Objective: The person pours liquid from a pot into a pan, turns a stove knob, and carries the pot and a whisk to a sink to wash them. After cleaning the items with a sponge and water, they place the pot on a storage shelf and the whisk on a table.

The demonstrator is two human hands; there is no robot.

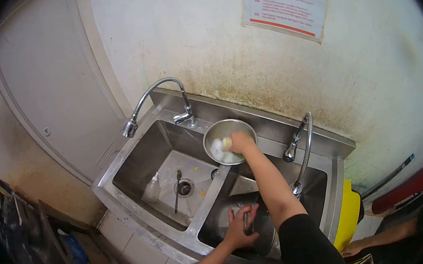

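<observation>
My right hand (240,143) is inside a round metal bowl (212,144) on the ledge behind the divider between the two basins. Its fingers are closed on a pale yellow sponge (227,143), and white suds (217,149) lie beside it. Down in the right basin, my left hand (241,227) is wrapped round the greyish handle (246,221) of what looks like a dark pan (260,213). My right arm partly covers that pan, so its full shape is hidden.
Curved taps stand over the left basin (183,117) and the right basin (298,187). A clear pump bottle (151,189) and a dark long-handled utensil (177,191) lie in the left basin. Another person's hand (354,248) is at lower right, near a yellow object (345,216).
</observation>
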